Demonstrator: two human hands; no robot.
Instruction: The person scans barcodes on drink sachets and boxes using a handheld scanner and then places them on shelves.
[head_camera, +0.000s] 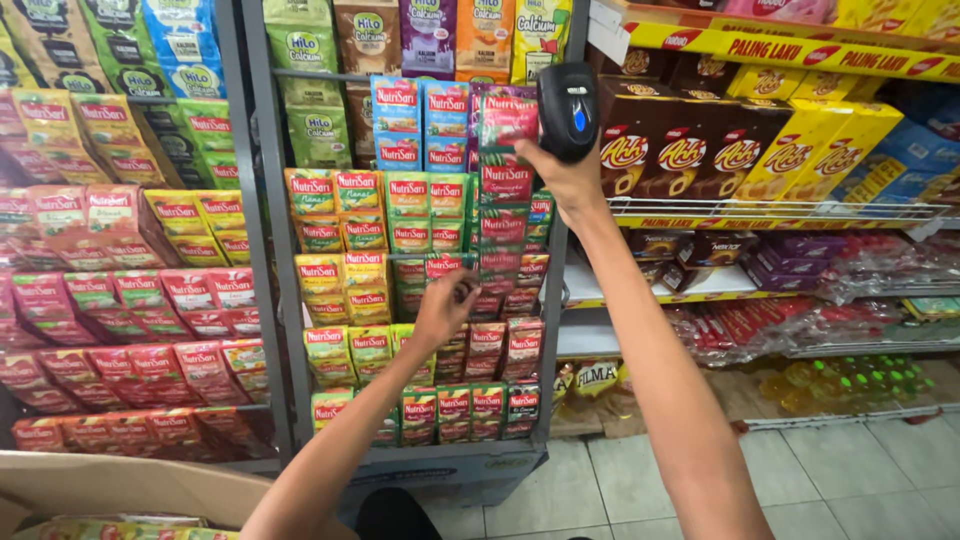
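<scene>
My right hand (568, 178) is raised high and grips a black handheld scanner (567, 108) with a blue button, held in front of the hanging strips of drink-powder sachets (505, 180). My left hand (446, 306) reaches lower down and pinches a red and green sachet (446, 266) in the middle of the hanging rack. Rows of small sachets in green, yellow, red and blue hang all over the grey wire rack (284, 300) in front of me.
More sachet strips (120, 300) hang at the left. Shelves (780, 212) at the right carry brown and yellow boxes, dark packets and bottles of oil (840, 385). An open cardboard box (110, 490) with packets sits at the lower left. Grey tiled floor (860, 470) lies below.
</scene>
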